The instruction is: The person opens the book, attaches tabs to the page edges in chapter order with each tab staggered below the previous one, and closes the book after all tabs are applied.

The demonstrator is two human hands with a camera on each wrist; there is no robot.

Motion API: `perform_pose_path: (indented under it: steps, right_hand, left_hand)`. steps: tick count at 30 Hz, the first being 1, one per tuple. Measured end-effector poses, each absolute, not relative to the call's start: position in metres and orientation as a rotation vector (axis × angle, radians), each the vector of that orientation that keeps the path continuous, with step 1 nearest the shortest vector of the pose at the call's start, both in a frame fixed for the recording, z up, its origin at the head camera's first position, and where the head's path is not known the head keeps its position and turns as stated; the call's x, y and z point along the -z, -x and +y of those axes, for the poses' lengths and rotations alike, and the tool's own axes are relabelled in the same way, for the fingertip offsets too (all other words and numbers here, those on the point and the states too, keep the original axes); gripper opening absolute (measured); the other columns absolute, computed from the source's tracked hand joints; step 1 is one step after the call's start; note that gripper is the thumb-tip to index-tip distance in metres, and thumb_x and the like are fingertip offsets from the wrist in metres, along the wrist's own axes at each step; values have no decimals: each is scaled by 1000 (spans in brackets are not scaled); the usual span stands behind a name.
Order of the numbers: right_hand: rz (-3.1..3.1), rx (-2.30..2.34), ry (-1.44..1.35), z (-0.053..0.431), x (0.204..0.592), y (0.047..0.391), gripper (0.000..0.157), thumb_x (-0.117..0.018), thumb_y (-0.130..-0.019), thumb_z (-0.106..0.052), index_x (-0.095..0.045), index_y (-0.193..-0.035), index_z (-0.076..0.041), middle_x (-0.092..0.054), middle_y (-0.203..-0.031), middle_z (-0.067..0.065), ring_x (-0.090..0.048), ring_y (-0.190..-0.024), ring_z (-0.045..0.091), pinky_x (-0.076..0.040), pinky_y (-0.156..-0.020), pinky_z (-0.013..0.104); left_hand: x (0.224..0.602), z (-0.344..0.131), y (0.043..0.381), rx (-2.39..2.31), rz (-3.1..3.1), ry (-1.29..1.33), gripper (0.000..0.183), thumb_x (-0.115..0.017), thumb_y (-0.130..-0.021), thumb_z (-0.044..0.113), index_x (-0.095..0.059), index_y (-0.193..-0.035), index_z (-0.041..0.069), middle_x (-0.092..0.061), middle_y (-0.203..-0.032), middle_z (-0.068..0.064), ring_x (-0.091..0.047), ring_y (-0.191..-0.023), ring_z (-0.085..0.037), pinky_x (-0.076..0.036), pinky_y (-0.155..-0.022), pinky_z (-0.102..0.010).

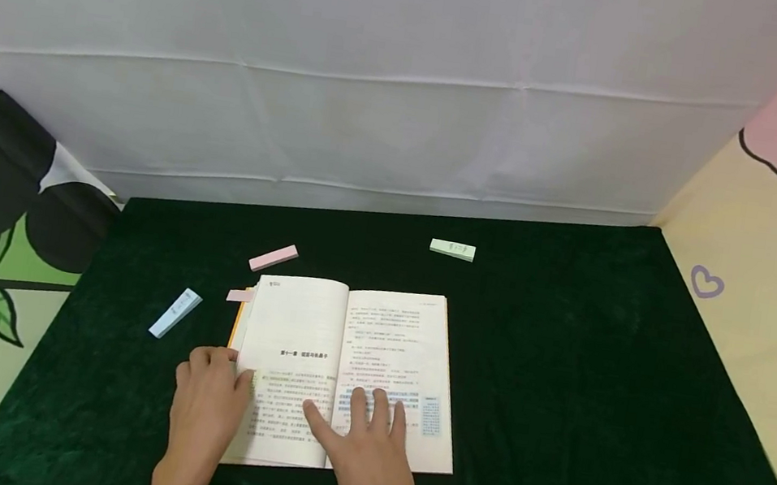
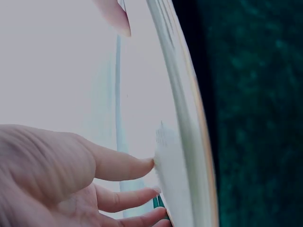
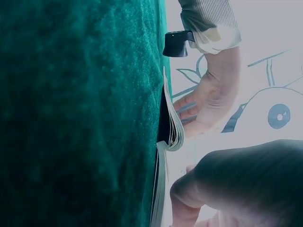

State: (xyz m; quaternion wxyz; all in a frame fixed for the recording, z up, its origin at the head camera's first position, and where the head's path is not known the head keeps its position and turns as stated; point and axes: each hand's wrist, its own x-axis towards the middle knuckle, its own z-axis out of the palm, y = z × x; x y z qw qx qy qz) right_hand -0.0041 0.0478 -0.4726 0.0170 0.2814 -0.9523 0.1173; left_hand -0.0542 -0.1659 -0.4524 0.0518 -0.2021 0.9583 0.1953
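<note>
Nearest the camera are the left hand (image 1: 205, 403) and the right hand (image 1: 368, 457), both on an open book (image 1: 298, 317) that lies at the near side of the dark green worktop (image 1: 598, 385). Furthest left on the cloth sits a blue strip (image 1: 175, 314), apart from the book and safely out of the way. Next, the left hand holds the book's outer edge, thumb on the left page, the other fingers at the side. A light pinch seems best here; squeezing hard could crease the leaves. A pink tab (image 1: 239, 296) juts from that same edge just beyond the fingers, so the hand should steer clear of it. A pink strip (image 1: 273, 258) lies just past the left page. Further right, the right hand grips nothing: its fingers spread over the right page, near some blue-marked lines (image 1: 413, 400), with the thumb across the fold. Even pressure near the fold would probably keep the book from sliding, while leaning heavily might strain the spine. Last, a green strip (image 1: 452, 249) lies beyond the right page, clear of both hands.
</note>
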Motion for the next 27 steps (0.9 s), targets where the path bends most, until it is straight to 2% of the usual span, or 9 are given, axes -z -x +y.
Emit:
perform_pose_path:
  steps: [5,10,13,17,19,23,27]
  right_hand:
    - [-2964,-314,-866,46,473,3,71,-76,-96,-20,-45,-156,-43,-54,-139,23,-53,-125,48,-50,-99,69]
    - [-2952,-274,-865,45,473,4,72,-78,-94,-23,-46,-155,-43,-55,-137,23,-53,-124,46,-51,-99,69]
    - [-2955,-256,-863,44,474,4,72,-79,-93,-25,-47,-155,-43,-55,-137,22,-54,-123,45,-51,-99,69]
    - [-2965,-239,-863,43,475,4,71,-79,-93,-27,-46,-155,-43,-55,-137,21,-54,-123,45,-51,-99,67]
    - [-2971,-238,-869,43,474,4,71,-78,-94,-27,-46,-155,-44,-55,-137,21,-53,-124,44,-51,-99,66]
    - [-2971,-238,-881,45,471,5,71,-79,-93,-27,-48,-154,-43,-56,-135,20,-55,-122,43,-53,-98,65]
    - [-2993,-248,-899,48,467,8,77,-86,-86,-26,-49,-152,-44,-58,-133,20,-56,-120,43,-54,-95,63]
  left_hand:
    - [452,-163,54,-601,2937,555,55,-67,-98,10,-48,-148,-5,-38,-148,-35,-38,-120,-52,-44,-97,-67]
    - [450,-156,54,-644,2963,377,61,-72,-96,11,-49,-152,7,-41,-151,-33,-39,-125,-53,-42,-97,-70]
    - [448,-150,55,-728,2958,240,58,-72,-96,11,-53,-151,15,-44,-152,-27,-42,-129,-50,-44,-98,-67]
    - [448,-144,54,-800,2957,107,50,-69,-99,13,-59,-147,20,-49,-153,-20,-48,-132,-46,-49,-101,-63]
    - [447,-142,54,-783,2953,74,48,-68,-100,15,-59,-147,21,-49,-154,-19,-49,-135,-47,-50,-103,-64]
    - [447,-141,53,-740,2914,52,47,-66,-102,19,-58,-148,22,-46,-159,-19,-44,-142,-49,-45,-108,-69]
    - [448,-138,52,-724,2900,35,49,-66,-102,21,-56,-150,20,-44,-161,-20,-41,-145,-50,-41,-112,-71]
